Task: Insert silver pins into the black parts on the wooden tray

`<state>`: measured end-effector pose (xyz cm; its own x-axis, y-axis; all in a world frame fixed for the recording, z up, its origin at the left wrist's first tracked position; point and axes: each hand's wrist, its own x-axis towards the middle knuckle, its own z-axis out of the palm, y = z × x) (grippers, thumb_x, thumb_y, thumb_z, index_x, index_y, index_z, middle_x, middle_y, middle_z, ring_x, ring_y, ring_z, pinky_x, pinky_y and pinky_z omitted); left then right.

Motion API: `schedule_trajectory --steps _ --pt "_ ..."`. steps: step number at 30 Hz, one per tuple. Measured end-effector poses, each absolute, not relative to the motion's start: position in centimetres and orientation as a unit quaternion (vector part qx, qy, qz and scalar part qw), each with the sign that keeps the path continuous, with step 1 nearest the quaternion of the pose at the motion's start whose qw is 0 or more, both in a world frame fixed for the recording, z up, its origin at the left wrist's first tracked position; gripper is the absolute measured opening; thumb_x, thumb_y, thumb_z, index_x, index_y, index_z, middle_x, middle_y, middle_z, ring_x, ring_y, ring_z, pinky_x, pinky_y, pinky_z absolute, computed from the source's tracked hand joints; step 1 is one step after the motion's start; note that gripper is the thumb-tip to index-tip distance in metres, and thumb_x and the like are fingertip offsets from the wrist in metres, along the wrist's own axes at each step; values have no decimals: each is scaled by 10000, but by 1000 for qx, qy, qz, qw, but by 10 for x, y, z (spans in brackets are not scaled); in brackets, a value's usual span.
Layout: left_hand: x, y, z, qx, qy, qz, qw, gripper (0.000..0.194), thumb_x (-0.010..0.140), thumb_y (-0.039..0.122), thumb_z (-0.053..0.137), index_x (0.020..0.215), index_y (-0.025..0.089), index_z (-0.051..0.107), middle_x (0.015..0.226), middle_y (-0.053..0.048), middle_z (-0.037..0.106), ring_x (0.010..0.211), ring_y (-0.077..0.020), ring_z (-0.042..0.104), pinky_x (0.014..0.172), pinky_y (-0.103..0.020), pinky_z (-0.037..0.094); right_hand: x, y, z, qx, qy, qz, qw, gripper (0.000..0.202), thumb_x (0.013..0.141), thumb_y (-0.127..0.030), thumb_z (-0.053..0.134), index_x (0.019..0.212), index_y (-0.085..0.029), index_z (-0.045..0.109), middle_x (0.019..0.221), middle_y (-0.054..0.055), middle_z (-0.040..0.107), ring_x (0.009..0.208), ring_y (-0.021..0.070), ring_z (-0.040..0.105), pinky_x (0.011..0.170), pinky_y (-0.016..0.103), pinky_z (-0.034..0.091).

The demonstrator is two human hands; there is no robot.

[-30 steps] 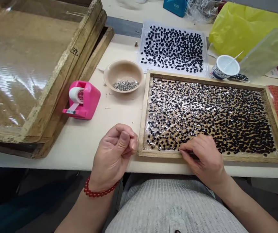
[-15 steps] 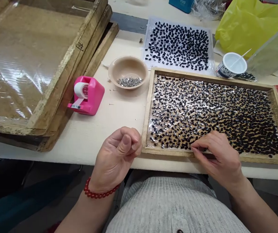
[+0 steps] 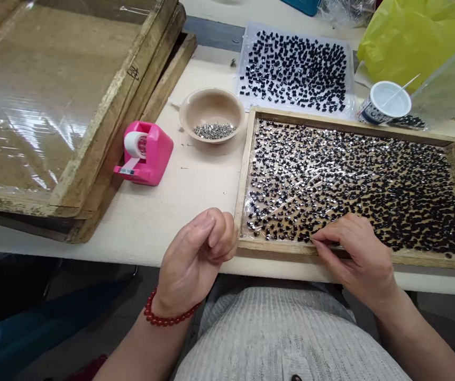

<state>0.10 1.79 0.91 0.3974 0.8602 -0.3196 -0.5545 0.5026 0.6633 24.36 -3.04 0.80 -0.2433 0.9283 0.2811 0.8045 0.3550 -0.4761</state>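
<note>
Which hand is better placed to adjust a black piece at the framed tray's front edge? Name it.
Probably the right hand: its fingertips pinch beside black pieces there, while the left hand curls beside the framed tray.

Pale worktop (image 3: 140, 225), matte, near edge running right across the view. Flat grey strip (image 3: 216, 33) cuts over its far side. Below the near edge: dim grey floor (image 3: 82, 278), dark teal shape (image 3: 53, 312) at lower left, too murky to identify. Light's brighter up top, deep shadow underneath.
</note>
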Motion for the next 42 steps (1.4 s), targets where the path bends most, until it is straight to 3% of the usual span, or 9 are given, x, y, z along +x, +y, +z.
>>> schedule_trajectory --steps 10,24,42 --pt "0 15 6 278 310 420 806 155 836 262 528 713 168 533 606 31 331 505 -86 262 459 -229 212 246 -29 5 -570 -791 85 206 60 830 -149 561 799 -189 592 693 8 609 674 143 482 658 316 316" --pt "-3 12 6 289 300 418 807 189 843 272 522 686 166 534 595 27 347 505 -89 289 464 -245 201 241 -24 9 -556 -820 47 126 95 863 -164 532 787 -180 588 689 9 597 683 145 451 655 314 287" --pt "-3 9 3 300 294 407 811 196 847 270 529 681 166 540 603 25 351 511 -86 286 463 -239 207 239 -23 11 -555 -823 31 115 109 863 -160 534 768 -184 580 666 4 590 681 142 462 652 316 276"
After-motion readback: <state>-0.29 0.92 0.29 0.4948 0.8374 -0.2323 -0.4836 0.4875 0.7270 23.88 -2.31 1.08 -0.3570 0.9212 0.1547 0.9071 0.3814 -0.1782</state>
